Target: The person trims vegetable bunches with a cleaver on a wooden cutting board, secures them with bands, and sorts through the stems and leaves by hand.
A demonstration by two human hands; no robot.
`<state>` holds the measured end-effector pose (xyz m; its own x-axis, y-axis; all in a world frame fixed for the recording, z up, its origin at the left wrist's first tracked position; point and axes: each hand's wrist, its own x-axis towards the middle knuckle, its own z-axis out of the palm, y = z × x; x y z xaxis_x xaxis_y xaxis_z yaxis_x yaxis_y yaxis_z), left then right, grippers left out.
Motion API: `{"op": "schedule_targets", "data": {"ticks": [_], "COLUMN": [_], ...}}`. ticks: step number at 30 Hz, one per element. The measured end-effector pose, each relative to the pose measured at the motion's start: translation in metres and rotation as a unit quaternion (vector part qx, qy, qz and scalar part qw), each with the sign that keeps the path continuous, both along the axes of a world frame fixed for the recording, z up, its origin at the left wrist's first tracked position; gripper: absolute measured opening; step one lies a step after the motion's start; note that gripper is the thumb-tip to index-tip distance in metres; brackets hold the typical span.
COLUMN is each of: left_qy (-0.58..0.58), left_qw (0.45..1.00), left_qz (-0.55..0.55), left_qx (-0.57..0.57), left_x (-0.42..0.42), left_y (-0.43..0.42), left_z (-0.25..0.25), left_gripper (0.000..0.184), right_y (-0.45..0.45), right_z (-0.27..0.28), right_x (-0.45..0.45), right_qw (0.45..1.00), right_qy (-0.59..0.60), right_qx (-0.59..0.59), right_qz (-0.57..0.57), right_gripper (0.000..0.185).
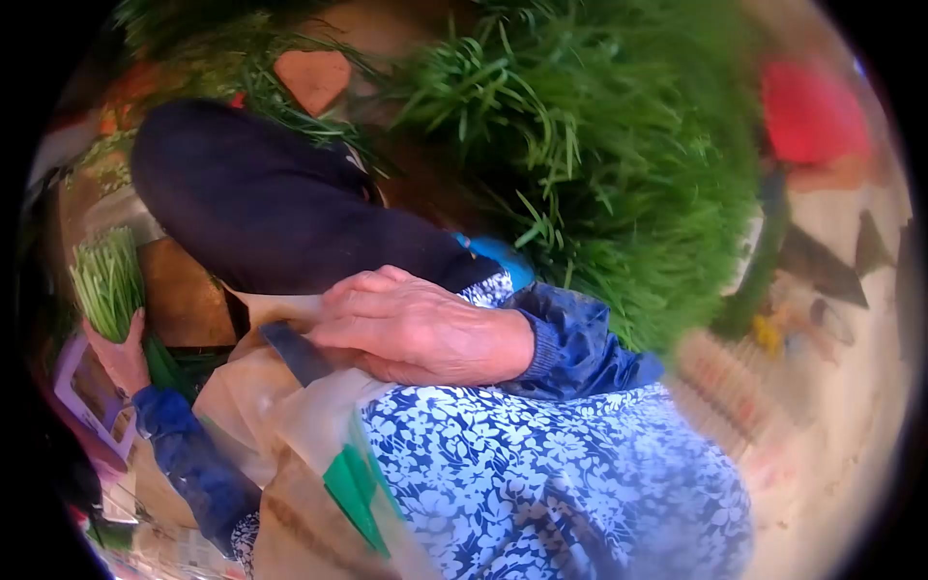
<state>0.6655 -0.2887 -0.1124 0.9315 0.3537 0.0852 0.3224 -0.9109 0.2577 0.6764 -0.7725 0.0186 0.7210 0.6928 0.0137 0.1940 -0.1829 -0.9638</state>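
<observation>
At the left, my left hand (pixel 119 358) is wrapped round an upright bunch of garlic chives (pixel 106 278), its cut ends pointing up. My right hand (pixel 416 327) is in the middle, over my lap, with fingers curled. A dark flat knife blade (pixel 295 353) sticks out from under these fingers; the handle is hidden in the hand. Beneath the blade lies a tan, translucent sheet (pixel 261 401) across my lap. A wooden block (pixel 186 295) stands between the bunch and my leg.
A big heap of loose green leaves (pixel 619 184) fills the upper right. A brick (pixel 312 81) lies beyond my dark-trousered leg (pixel 261 203). A purple plastic frame (pixel 70 387) is beside my left wrist. A blurred red object (pixel 814 111) stands far right.
</observation>
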Motion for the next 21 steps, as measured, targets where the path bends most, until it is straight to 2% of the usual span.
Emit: {"op": "schedule_targets", "data": {"ticks": [2, 3, 5, 6, 9, 10, 13, 15, 17, 18, 19, 20, 21], "left_qy": [-0.018, -0.024, -0.001, -0.008, -0.009, -0.013, -0.016, -0.019, -0.007, 0.001, 0.021, 0.039, 0.018], "left_qw": [1.0, 1.0, 1.0, 1.0, 1.0, 0.999, 1.0, 0.999, 0.996, 0.993, 1.0, 0.999, 0.998], "left_qz": [-0.014, -0.003, 0.014, 0.021, 0.014, 0.028, 0.027, 0.045, -0.035, -0.073, -0.015, -0.03, -0.061], "left_qx": [-0.004, 0.001, 0.023, 0.009, -0.005, -0.014, 0.002, 0.009, -0.076, -0.093, 0.012, 0.002, 0.013], "left_x": [0.002, 0.001, 0.0, 0.001, -0.004, -0.002, -0.005, -0.006, -0.036, -0.013, -0.069, -0.026, 0.0], "left_y": [0.001, 0.002, -0.001, -0.007, 0.0, -0.001, -0.002, -0.005, 0.01, -0.017, 0.0, -0.037, -0.051], "left_z": [0.0, -0.001, -0.001, 0.002, -0.006, -0.007, -0.008, -0.018, 0.0, 0.006, 0.039, 0.045, 0.028], "left_gripper": [0.097, 0.097, 0.098, 0.097, 0.095, 0.095, 0.097, 0.097, 0.097, 0.095, 0.095, 0.095, 0.1], "right_y": [-0.001, 0.003, 0.013, 0.015, 0.024, 0.027, 0.03, 0.03, 0.032, 0.036, 0.071, 0.064, 0.061], "right_z": [0.0, -0.001, -0.004, -0.004, -0.011, -0.011, -0.021, -0.029, -0.026, -0.027, -0.037, -0.029, -0.022], "right_x": [0.012, 0.016, 0.022, 0.025, 0.025, 0.025, 0.02, 0.016, 0.024, 0.027, 0.032, 0.05, 0.06], "right_qw": [0.999, 0.998, 0.996, 0.997, 0.999, 0.997, 0.993, 0.996, 0.993, 0.991, 0.984, 0.979, 0.976], "right_qy": [0.034, 0.028, 0.042, 0.016, -0.03, -0.066, -0.109, -0.071, -0.095, -0.11, -0.131, -0.173, -0.196], "right_qx": [-0.012, -0.008, 0.065, 0.062, 0.008, -0.036, -0.05, -0.055, -0.042, -0.049, 0.0, -0.022, -0.047], "right_qz": [0.039, 0.051, -0.046, -0.04, -0.016, 0.018, 0.008, 0.029, 0.053, 0.053, 0.12, 0.105, 0.086], "right_gripper": [0.039, 0.039, 0.024, 0.026, 0.028, 0.038, 0.032, 0.03, 0.032, 0.033, 0.035, 0.035, 0.035]}}
